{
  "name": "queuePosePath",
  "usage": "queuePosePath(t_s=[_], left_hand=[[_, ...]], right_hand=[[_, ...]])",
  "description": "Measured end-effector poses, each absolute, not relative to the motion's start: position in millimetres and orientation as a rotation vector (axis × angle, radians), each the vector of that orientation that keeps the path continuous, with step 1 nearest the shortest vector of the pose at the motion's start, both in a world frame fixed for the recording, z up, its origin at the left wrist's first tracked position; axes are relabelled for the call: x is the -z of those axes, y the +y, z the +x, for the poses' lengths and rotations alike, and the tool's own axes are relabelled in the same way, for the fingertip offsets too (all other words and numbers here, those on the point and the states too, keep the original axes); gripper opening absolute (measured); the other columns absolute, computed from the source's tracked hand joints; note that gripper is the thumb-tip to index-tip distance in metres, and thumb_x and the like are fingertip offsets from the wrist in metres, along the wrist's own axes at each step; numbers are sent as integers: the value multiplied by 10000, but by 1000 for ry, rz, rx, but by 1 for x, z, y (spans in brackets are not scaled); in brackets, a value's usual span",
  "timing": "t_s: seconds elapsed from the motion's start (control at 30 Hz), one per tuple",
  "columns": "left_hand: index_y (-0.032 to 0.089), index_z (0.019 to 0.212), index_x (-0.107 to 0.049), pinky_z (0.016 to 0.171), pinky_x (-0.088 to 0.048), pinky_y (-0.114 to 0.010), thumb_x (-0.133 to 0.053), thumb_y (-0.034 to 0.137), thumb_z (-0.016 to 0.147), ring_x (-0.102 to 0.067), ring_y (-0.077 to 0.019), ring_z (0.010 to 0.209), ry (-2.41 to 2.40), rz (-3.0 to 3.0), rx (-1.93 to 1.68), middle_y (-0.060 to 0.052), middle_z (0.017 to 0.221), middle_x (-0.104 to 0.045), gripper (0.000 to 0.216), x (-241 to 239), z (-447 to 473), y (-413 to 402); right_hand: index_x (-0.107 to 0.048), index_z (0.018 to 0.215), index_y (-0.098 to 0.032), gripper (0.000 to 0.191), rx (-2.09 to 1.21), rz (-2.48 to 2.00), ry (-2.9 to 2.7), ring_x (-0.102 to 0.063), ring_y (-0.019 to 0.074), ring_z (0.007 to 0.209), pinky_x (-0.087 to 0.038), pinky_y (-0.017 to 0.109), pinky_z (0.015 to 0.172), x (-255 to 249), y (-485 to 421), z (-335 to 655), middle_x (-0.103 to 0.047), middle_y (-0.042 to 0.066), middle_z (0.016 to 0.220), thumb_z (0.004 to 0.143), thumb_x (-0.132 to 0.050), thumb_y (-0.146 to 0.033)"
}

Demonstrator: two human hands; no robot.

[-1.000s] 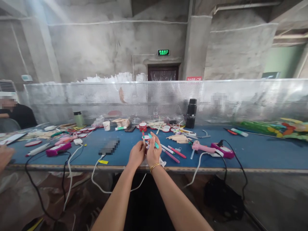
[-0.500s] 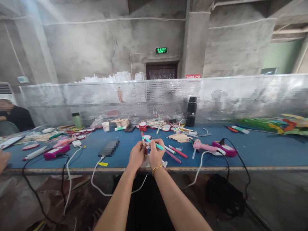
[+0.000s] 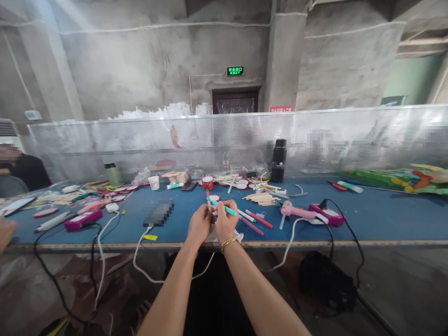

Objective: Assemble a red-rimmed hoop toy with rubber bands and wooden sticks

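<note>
My left hand [image 3: 199, 225] is closed around a coloured wooden craft stick [image 3: 208, 198] that stands upright, with a small red-rimmed round piece just behind it. My right hand [image 3: 226, 223], with a gold bracelet at the wrist, pinches a teal marker pen [image 3: 224, 208] whose tip meets the stick. Both hands touch each other above the near edge of the blue table [image 3: 371, 219]. White tissue shows under the right hand.
A pink glue gun [image 3: 297, 213] on a purple stand [image 3: 327, 215] lies right of my hands, its cables hanging over the edge. Loose markers, wooden sticks [image 3: 262, 199], a black flask [image 3: 278, 161], a phone [image 3: 159, 213]. Another person sits far left; a perforated metal screen runs along the back.
The teal marker has tilted from pointing up-left to lying more level across the stick. My hands stay together in the same spot. The view has shifted slightly.
</note>
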State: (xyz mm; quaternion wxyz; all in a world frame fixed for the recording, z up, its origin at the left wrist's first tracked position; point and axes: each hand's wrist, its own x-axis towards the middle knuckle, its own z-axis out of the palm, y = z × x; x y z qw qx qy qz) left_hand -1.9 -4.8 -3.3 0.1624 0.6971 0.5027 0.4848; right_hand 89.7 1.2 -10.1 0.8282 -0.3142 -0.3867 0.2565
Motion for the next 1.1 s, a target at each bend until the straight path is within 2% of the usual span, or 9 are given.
queuePosePath(t_s=[0.47, 0.73, 0.93, 1.1], left_hand=[[224, 811, -588, 606, -370, -262, -452, 387, 951, -583, -163, 653, 1452, 1964, -1371, 10, 701, -655, 254, 3, -1, -5], [223, 833, -593, 601, -377, -262, -452, 334, 946, -588, -161, 643, 1446, 1965, -1378, 14, 703, -660, 212, 5, 0, -4], [223, 847, -592, 654, -390, -266, -449, 292, 938, -600, -165, 687, 1445, 1984, -1382, 9, 727, -670, 183, 5, -1, -3], [224, 803, -569, 646, -372, -269, -450, 338, 948, -586, -169, 696, 1452, 2002, -1381, 6, 725, -656, 220, 5, -2, -4]], right_hand=[[-533, 704, -201, 167, -532, -668, -819, -497, 121, 630, -434, 257, 649, 12, 4, 89, -548, -48, 647, 821, -590, -306], [-535, 719, -197, 175, -528, -661, -826, -507, 119, 625, -440, 257, 641, 12, 3, 89, -553, -49, 657, 829, -590, -322], [-528, 706, -200, 164, -526, -665, -811, -514, 116, 617, -443, 249, 634, 11, 2, 89, -546, -54, 638, 818, -587, -305], [-524, 710, -202, 170, -536, -650, -809, -524, 120, 603, -441, 247, 610, 10, 0, 88, -549, -52, 625, 823, -584, -314]])
